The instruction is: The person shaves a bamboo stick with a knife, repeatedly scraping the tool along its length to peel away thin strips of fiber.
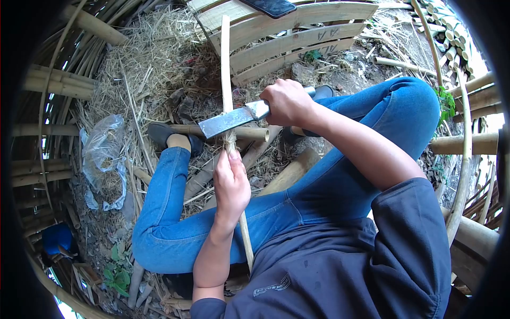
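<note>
A long pale strip of bamboo [226, 64] runs upright through the middle of the view, its lower end near the person's lap. My left hand [231, 183] is closed around it, just below a rough, frayed node. Above that, my right hand [289, 103] grips the handle of a wide-bladed knife [227, 121]. The grey blade lies across the strip, its tip pointing left, a little above my left fingers. The handle is mostly hidden by my right fingers.
A slatted wooden crate [297, 40] with a dark phone [271, 6] on top stands ahead. Bamboo pieces [249, 132] lie near the feet. Clear plastic [103, 154] is on the straw-covered ground at left. Cut bamboo [451, 40] is piled at the far right.
</note>
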